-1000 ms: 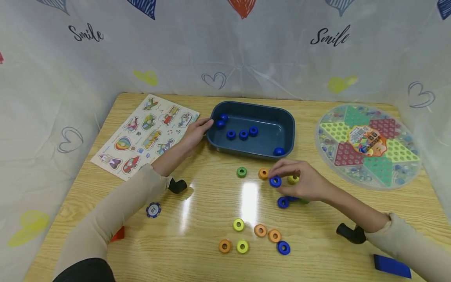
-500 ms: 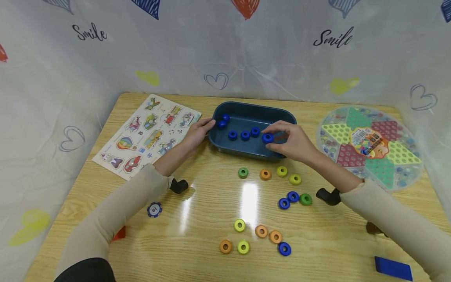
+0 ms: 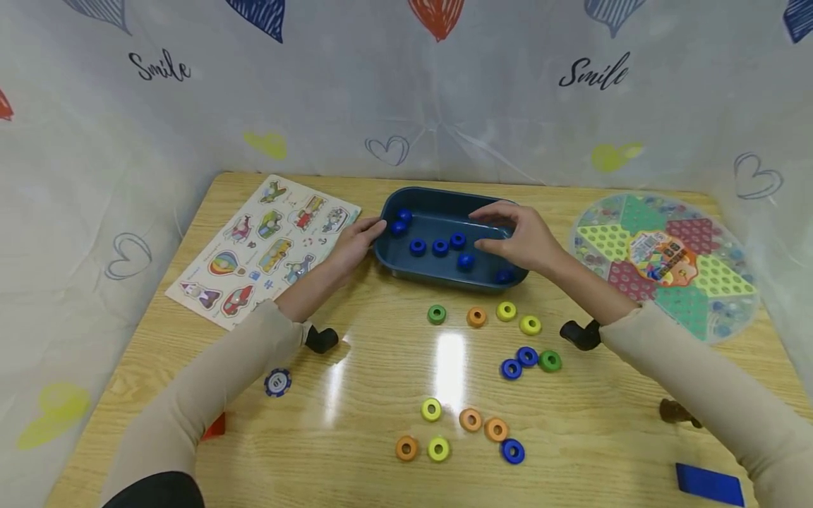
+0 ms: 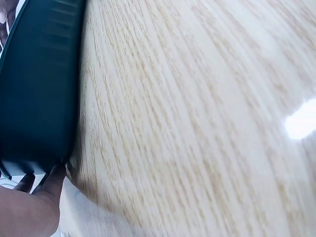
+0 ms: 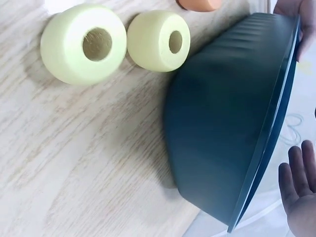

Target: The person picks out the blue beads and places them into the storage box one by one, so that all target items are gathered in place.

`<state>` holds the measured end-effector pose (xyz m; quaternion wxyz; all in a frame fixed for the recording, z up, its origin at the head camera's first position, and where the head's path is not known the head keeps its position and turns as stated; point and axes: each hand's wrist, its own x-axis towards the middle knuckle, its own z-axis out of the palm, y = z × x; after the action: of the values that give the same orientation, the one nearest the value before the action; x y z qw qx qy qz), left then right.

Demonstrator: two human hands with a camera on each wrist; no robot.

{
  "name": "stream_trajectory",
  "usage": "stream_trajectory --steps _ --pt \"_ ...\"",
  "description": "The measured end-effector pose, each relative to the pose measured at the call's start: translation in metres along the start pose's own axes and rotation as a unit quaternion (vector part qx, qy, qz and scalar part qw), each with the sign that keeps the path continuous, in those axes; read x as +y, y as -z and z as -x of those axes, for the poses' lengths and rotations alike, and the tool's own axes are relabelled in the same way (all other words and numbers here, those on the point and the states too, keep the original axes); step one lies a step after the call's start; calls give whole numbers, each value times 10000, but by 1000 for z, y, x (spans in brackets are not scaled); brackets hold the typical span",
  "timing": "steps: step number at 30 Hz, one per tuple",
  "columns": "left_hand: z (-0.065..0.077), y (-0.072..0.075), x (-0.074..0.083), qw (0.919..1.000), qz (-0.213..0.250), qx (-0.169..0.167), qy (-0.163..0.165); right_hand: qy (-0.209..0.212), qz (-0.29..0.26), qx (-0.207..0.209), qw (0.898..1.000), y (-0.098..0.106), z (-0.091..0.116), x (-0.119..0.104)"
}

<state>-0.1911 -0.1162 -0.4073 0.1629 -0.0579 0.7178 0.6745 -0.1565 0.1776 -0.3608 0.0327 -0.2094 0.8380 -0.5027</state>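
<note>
My left hand (image 3: 357,243) holds the left end of a dark blue-green bin (image 3: 444,280), fingertips right at its rim. Over the bin's right part hovers my right hand (image 3: 524,236), thumb and fingers apart with nothing between them. In the right wrist view its fingers (image 5: 297,170) look extended beside the rim. Several blue beads lie in the bin; one blue bead (image 3: 466,262) sits just left of the right thumb, and another blue bead (image 3: 504,276) is in the shaded right corner.
In front of the bin lie several loose beads, among them a green bead (image 3: 436,315), yellow bead (image 3: 530,325) and blue bead (image 3: 512,451). A picture puzzle board (image 3: 254,243) is at left, a round star-patterned game board (image 3: 667,264) at right, a poker chip (image 3: 278,382) near the left sleeve.
My right hand has carried a blue bead from above the table up over the bin and let go of it there. My left hand stays at the bin's left end.
</note>
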Motion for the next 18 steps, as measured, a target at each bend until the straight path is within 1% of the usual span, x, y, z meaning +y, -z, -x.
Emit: stream_trajectory --steps 3,9,11,13,18 --pt "1 0 1 10000 0 32 2 9 -19 -18 10000 0 4 -7" --pt "2 0 1 10000 4 13 47 59 -40 -114 9999 1 15 -33" --pt "2 1 1 10000 -30 -8 66 67 -71 -125 9999 2 18 -36" --pt "2 1 1 9999 -77 -22 70 104 -120 -133 9998 3 21 -32" --pt "2 2 1 9998 -166 -80 17 246 -350 -230 9988 4 33 -12"
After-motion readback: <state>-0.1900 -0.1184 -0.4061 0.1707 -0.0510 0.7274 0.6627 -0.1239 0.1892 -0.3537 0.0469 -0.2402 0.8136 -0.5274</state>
